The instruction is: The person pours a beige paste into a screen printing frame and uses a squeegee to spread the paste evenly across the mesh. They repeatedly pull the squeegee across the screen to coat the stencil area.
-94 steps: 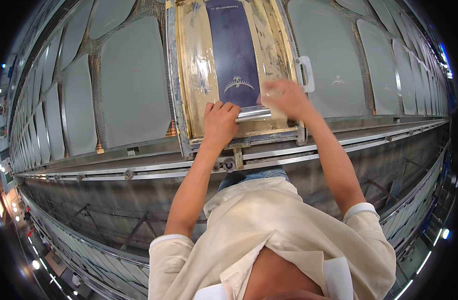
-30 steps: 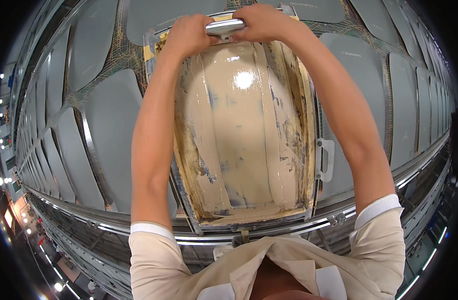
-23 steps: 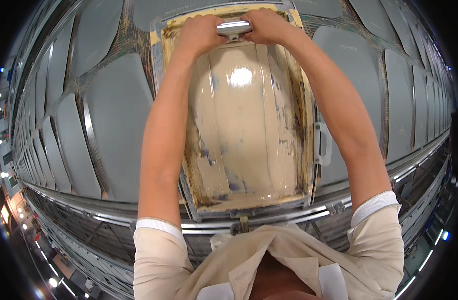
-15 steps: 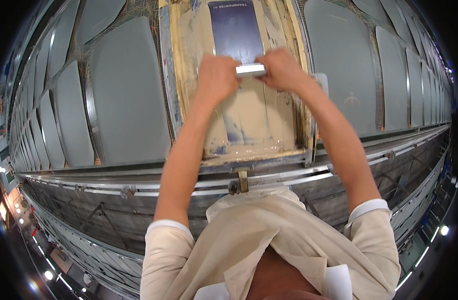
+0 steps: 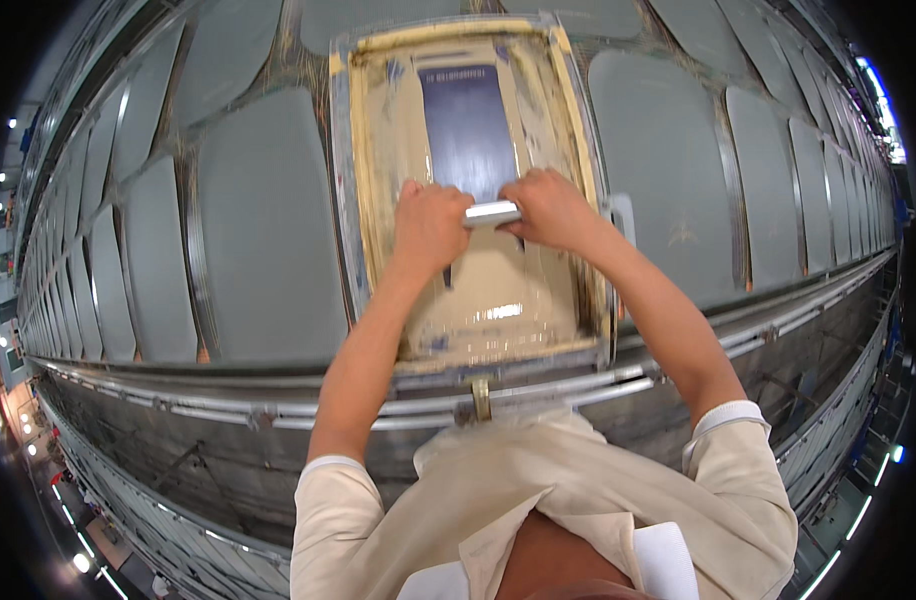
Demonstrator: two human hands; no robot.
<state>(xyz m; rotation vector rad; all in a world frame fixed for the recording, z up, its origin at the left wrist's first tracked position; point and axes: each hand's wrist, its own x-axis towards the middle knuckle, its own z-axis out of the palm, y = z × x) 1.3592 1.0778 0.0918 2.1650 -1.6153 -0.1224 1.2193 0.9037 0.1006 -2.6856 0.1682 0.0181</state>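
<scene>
Left hand [image 5: 433, 225], right hand [image 5: 548, 208] curled tight round silver bar [image 5: 493, 212]; fingertips hard to see. Shiny tan paint [image 5: 498, 283] nearer, purple strip [image 5: 468, 130] beyond, inside frame [image 5: 344, 130].

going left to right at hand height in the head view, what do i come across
Large grey panel → left hand → silver-handled squeegee → right hand → white side handle → another grey panel.

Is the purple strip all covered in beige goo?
No: the purple strip shows uncovered beyond the silver bar; beige goo lies nearer.
</scene>
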